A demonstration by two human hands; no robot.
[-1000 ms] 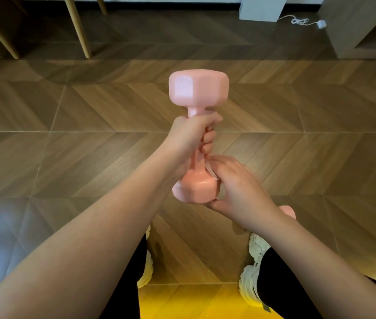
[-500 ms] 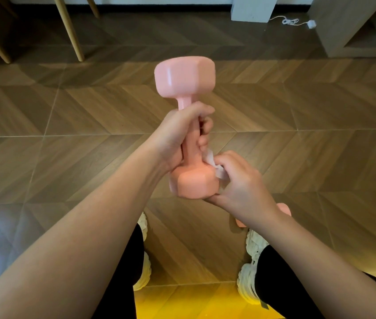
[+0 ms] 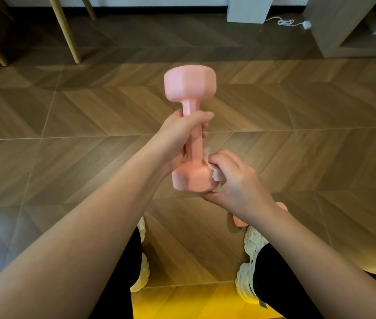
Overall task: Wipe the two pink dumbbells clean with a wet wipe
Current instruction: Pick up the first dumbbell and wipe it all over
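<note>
I hold one pink dumbbell (image 3: 190, 88) upright over the floor, my left hand (image 3: 177, 139) gripping its handle. My right hand (image 3: 235, 180) pinches a crumpled white wet wipe (image 3: 213, 171) against the right side of the dumbbell's lower head, with the thumb under that head. The second pink dumbbell (image 3: 239, 221) lies on the floor by my right shoe, mostly hidden behind my right wrist.
The floor is wooden herringbone (image 3: 90, 125). Wooden furniture legs (image 3: 66, 31) stand at the back left. A white block (image 3: 248, 8) and a white cable (image 3: 285, 21) lie at the back, a wooden cabinet (image 3: 343, 26) at the back right. My white shoes (image 3: 249, 245) show below.
The wipe has slid from the lower handle down onto the side of the lower head. My left hand still grips the handle, and more of the handle shows above it.
</note>
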